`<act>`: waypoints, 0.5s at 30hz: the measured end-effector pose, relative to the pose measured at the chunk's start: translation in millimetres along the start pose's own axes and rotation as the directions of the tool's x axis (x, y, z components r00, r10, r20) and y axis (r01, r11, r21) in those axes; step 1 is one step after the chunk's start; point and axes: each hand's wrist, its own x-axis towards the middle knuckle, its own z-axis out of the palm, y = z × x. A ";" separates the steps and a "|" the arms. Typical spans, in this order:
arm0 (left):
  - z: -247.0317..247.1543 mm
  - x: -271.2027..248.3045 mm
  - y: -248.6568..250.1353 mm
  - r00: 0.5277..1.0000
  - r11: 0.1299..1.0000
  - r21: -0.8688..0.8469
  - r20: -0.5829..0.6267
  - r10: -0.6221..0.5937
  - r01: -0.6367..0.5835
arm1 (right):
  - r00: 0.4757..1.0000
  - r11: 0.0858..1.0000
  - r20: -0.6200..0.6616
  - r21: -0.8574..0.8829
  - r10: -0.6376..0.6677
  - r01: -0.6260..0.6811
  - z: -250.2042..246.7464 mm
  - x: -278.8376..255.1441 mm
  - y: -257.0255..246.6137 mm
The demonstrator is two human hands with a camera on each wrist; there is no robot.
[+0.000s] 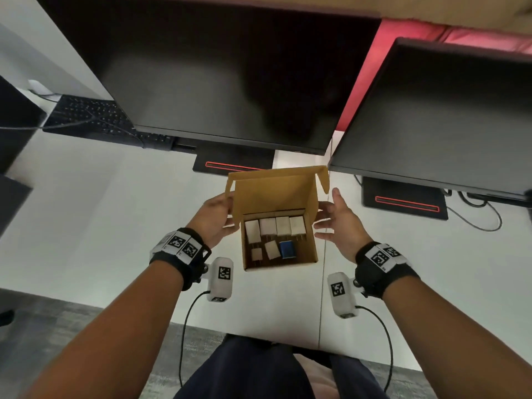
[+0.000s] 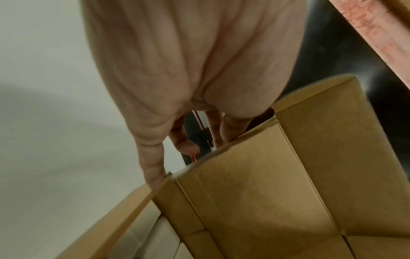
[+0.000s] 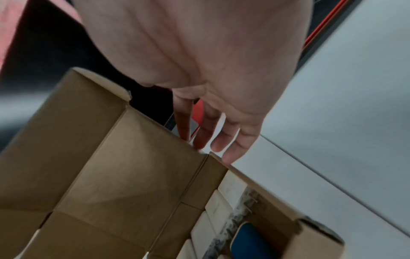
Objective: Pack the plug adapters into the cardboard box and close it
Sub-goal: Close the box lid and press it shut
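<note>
Left hand is gripping the left edge of the cardboard box, fingers curling behind the raised lid. Right hand is spread loose beside the right wall, fingertips just at the lid's edge, grasping nothing. Between both palms the white plug adapters and a blue one are sitting inside. White desk is lying bare beyond each wrist; monitors are looming close behind.

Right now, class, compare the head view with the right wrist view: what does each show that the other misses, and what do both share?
Only the head view shows the left hand at the lid's left edge, the two monitors, the keyboard and all seven adapters.
Only the right wrist view shows the right hand palm-side, fingers straight beside the lid's edge.
Both show the open cardboard box, its raised lid, the white adapters and the blue adapter.
</note>
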 end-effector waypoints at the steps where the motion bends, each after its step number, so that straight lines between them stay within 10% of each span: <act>1: 3.1 3.2 -0.5 1.000 1.000 0.014 -0.002 -0.005 0.005 | 1.000 1.000 0.001 0.024 0.012 -0.012 -3.3 -1.6 1.1; 8: 7.3 11.0 -1.4 0.998 0.968 0.249 0.047 -0.046 0.033 | 0.997 0.998 0.038 -0.010 0.063 -0.063 -23.2 -13.8 11.4; 15: 11.1 22.0 -21.1 0.971 0.804 0.548 0.187 0.151 -0.231 | 0.997 0.988 0.078 -0.156 0.000 0.012 -21.3 -25.7 39.6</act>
